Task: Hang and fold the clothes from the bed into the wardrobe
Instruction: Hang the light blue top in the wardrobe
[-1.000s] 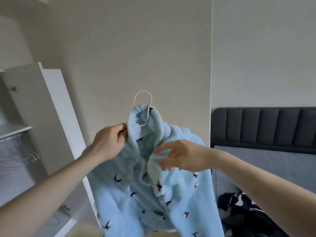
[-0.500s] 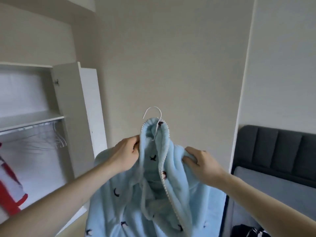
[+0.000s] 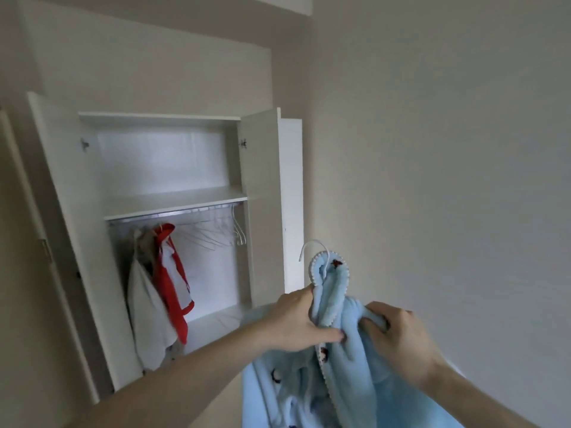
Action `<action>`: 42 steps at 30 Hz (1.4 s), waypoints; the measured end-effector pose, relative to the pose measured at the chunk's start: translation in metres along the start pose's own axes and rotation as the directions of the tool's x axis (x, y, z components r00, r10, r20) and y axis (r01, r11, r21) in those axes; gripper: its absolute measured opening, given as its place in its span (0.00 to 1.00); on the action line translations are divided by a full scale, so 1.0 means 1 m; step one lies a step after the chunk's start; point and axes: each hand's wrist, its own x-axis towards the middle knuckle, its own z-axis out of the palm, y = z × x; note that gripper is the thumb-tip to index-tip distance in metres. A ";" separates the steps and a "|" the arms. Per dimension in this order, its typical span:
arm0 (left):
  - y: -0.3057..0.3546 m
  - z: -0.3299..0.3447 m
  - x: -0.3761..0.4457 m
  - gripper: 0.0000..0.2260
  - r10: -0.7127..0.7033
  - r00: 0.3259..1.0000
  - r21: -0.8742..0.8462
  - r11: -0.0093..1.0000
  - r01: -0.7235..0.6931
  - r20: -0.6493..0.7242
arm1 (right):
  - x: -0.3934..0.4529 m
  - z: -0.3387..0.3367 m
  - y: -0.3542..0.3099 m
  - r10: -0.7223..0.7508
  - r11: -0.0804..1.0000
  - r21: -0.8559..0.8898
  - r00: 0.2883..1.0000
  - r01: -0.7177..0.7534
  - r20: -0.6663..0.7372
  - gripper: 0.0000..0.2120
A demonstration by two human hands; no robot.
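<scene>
A light blue fleece garment [image 3: 349,375] with small dark figures hangs on a white hanger [image 3: 315,248], whose hook sticks up above the collar. My left hand [image 3: 296,322] grips the left side of the collar. My right hand [image 3: 398,338] bunches the fleece at the right shoulder. The open white wardrobe [image 3: 173,199] stands to the left. Its metal rail [image 3: 173,213] runs under the shelf. The bed is out of view.
On the rail hang a grey-white garment [image 3: 148,307], a red and white garment [image 3: 173,279] and several empty white hangers [image 3: 222,233]. The right wardrobe door [image 3: 262,205] stands open near my hands; the left door [image 3: 61,230] is open too. A bare wall fills the right.
The view has swung left, bringing the whole open wardrobe in and the bed out of sight. Both hands carry the blue garment on its hanger, right hand now gripping the shoulder tighter.
</scene>
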 end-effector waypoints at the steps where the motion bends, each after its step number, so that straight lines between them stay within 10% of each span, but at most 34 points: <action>1: -0.017 -0.008 0.003 0.19 0.027 0.996 -0.016 0.999 -0.028 -0.079 | 0.012 0.014 -0.008 -0.023 0.999 0.034 1.000 0.023 0.012 0.07; 3: -0.050 -0.028 0.010 0.07 0.029 0.984 -0.040 0.999 -0.037 -0.177 | 0.033 0.039 -0.022 -0.067 0.992 0.108 0.996 0.060 0.062 0.07; 15: -0.245 -0.135 0.058 0.10 -0.105 0.958 -0.101 0.992 0.080 -0.265 | 0.145 0.179 -0.056 -0.107 0.905 0.384 0.776 -0.182 0.621 0.14; 24: -0.360 -0.178 0.145 0.07 -0.213 0.948 0.277 0.920 0.276 -0.238 | 0.261 0.311 -0.089 0.001 0.813 0.519 0.891 -0.265 0.455 0.13; 31: -0.468 -0.195 0.199 0.26 -0.424 0.891 0.188 0.873 0.450 -0.162 | 0.360 0.420 -0.075 0.023 0.766 0.568 0.895 -0.302 0.445 0.16; 42: -0.613 -0.280 0.237 0.28 -0.555 0.787 0.166 0.778 0.606 -0.271 | 0.525 0.577 -0.070 -0.056 0.773 0.566 0.858 -0.286 0.510 0.18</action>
